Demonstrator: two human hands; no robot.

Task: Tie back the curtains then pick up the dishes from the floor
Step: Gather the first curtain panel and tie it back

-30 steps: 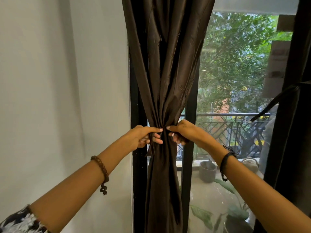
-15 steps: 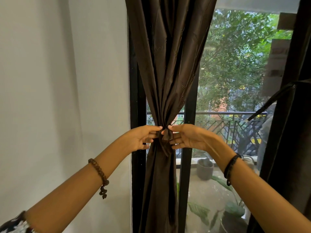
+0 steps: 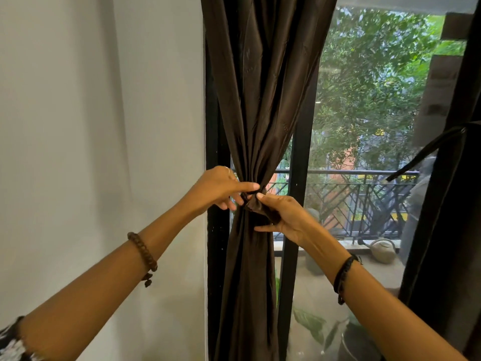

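Nearest the camera, two bare forearms reach forward and up, the left one wearing a brown wooden bead bracelet point(image 3: 142, 252) and the right one a black braided cord wristband point(image 3: 344, 276); a scrap of black-and-white patterned sleeve point(image 3: 10, 346) shows at the lower left corner. At the end of the arms, the left hand point(image 3: 218, 187) has its forefinger stretched out straight onto the knot, its other fingers loosely curled beneath, with a thin ring on one finger. The right hand point(image 3: 285, 216) pinches a short end of the dark brown fabric tie-back band point(image 3: 256, 203) between thumb and curled fingers, while one finger points left across the cloth below. Both hands meet at the waist of the dark brown satin curtain point(image 3: 260, 100), which hangs gathered into a narrow bunch there, against the black window frame point(image 3: 217, 126) and beside the plain white wall point(image 3: 91, 126). At the right edge hangs a second dark curtain point(image 3: 453, 230), with a dark strap running across it. Beyond the glass lie a grey watering can point(image 3: 381, 250), a grey plant pot point(image 3: 313, 264), large green leaves point(image 3: 311, 323), a black metal balcony railing point(image 3: 364, 201), and green trees point(image 3: 369, 74). No readable writing or labels show anywhere, and no dishes are in view.
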